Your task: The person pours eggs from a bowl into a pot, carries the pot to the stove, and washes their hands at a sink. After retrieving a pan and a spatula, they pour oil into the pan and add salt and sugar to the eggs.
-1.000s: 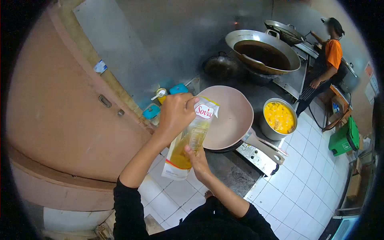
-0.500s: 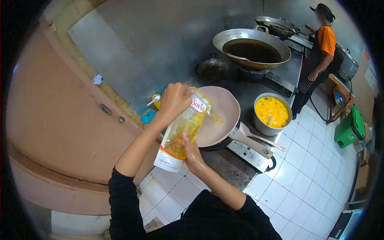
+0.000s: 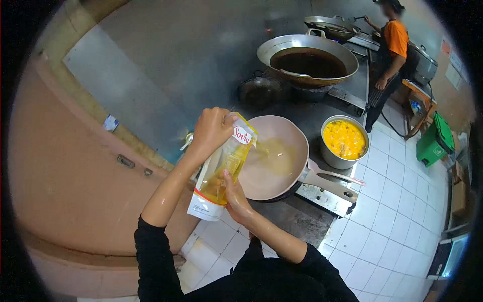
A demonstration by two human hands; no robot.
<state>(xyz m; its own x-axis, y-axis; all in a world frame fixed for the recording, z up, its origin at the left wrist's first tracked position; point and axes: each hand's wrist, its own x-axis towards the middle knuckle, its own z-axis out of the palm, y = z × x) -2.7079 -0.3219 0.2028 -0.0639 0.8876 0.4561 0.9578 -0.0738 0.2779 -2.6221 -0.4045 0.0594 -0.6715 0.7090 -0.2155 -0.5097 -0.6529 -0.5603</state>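
Tiled floor (image 3: 387, 216) at lower right of my head feed. Left of centre I log the Sovia pouch (image 3: 224, 158), tilted toward the pan (image 3: 259, 187); left hand (image 3: 211, 132) pinching its top corner, right hand (image 3: 237, 201) clasping its lower side. Yellow liquid (image 3: 279, 157) in pan.

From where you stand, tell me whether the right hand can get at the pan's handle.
Probably yes, once freed: the right hand holds the lower part of the pouch and would likely have to let go. The pan's handle juts to the right, with nothing visible lying over it.
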